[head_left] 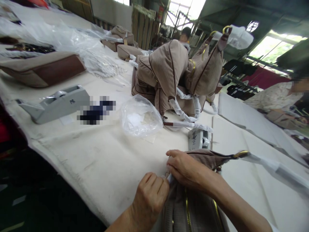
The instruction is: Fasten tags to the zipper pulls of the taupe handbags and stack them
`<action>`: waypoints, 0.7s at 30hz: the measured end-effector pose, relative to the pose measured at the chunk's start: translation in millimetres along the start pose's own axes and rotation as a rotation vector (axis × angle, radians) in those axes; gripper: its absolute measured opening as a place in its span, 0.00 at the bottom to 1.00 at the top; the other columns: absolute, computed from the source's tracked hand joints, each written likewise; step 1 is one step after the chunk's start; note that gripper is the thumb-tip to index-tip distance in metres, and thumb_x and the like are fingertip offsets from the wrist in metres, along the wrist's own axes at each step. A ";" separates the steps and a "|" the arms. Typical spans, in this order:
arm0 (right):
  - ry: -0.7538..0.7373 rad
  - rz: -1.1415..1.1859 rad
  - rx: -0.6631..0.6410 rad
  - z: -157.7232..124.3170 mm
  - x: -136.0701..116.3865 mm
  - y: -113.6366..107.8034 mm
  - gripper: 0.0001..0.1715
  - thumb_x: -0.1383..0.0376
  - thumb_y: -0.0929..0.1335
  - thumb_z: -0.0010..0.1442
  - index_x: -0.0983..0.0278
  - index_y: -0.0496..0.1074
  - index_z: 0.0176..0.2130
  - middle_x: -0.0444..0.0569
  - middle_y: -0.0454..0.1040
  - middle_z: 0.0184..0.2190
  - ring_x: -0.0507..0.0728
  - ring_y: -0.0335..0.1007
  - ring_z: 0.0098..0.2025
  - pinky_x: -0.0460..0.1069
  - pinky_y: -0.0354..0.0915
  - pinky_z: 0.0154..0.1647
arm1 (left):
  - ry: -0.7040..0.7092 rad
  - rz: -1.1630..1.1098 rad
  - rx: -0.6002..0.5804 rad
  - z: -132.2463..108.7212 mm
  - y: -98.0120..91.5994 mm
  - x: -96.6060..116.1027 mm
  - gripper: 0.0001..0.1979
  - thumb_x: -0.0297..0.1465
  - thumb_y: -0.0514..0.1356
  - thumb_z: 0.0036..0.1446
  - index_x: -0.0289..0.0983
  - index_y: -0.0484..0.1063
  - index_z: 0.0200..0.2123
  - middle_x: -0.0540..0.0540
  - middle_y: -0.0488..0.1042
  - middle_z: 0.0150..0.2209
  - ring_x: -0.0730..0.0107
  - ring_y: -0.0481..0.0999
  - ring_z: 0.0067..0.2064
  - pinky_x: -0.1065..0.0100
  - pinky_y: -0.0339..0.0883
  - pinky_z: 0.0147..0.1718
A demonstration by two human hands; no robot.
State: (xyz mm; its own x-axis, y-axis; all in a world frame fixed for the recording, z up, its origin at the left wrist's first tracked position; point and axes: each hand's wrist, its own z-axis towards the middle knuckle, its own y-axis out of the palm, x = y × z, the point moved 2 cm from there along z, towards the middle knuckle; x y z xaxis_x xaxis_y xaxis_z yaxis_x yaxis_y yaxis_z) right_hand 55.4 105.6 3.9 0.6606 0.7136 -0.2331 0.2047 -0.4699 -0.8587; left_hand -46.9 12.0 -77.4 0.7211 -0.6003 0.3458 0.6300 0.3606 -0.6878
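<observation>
A tan corduroy handbag (193,206) with gold zips lies at the near edge of the white worktable (101,161). My left hand (149,196) is a closed fist gripping the bag's upper left corner. My right hand (183,167) is closed in a pinch on the same corner, where a bit of white wrapping shows. The bag's strap (272,166), wrapped in white paper, runs off to the right from a gold ring (241,154).
A pile of matching bags (173,74) stands mid-table, a crumpled plastic bag (140,116) in front of it. Two grey tape dispensers (55,103) (196,138) sit on the cloth. Another bag (41,67) lies far left. A person (280,100) works at right.
</observation>
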 end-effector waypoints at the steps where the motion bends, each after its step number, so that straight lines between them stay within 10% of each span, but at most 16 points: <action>1: -0.041 -0.019 -0.058 5.3 -0.3 1.8 0.15 0.74 0.60 0.59 0.69 0.73 0.28 0.57 0.75 0.34 0.58 0.69 0.40 0.50 0.61 0.42 | 0.008 0.007 0.005 -0.4 -0.2 -1.0 0.11 0.19 0.48 0.59 0.33 0.69 0.33 0.47 0.67 0.22 0.66 0.64 0.24 0.64 0.59 0.27; 15: 0.039 0.277 -0.397 58.0 14.4 14.9 0.08 0.73 0.65 0.47 0.68 0.74 0.22 0.44 0.72 0.17 0.50 0.65 0.23 0.42 0.56 0.22 | 0.046 -0.009 -0.012 1.2 -4.8 -8.5 0.12 0.19 0.48 0.58 0.33 0.70 0.30 0.47 0.68 0.21 0.67 0.64 0.24 0.64 0.61 0.29; 18: 0.127 0.401 -0.310 51.0 22.1 13.1 0.10 0.68 0.64 0.49 0.68 0.75 0.28 0.45 0.75 0.24 0.50 0.66 0.25 0.42 0.57 0.22 | -0.215 -0.292 -0.105 1.8 -4.6 -16.8 0.12 0.23 0.50 0.59 0.34 0.70 0.27 0.46 0.70 0.23 0.67 0.67 0.27 0.65 0.60 0.28; 21: 0.189 0.510 -0.201 42.4 31.1 11.6 0.13 0.67 0.61 0.52 0.68 0.73 0.33 0.47 0.77 0.30 0.49 0.66 0.28 0.41 0.59 0.25 | -0.794 -0.906 -0.279 2.7 3.2 -31.0 0.07 0.30 0.55 0.56 0.35 0.69 0.27 0.49 0.70 0.24 0.71 0.68 0.26 0.70 0.60 0.26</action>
State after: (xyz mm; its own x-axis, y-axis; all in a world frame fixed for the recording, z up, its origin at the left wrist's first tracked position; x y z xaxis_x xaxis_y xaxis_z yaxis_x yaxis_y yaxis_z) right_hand 47.8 144.4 -32.6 0.8256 0.2742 -0.4932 -0.0527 -0.8328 -0.5511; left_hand -66.5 33.7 -88.6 0.0928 0.0803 0.9924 0.9803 -0.1821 -0.0769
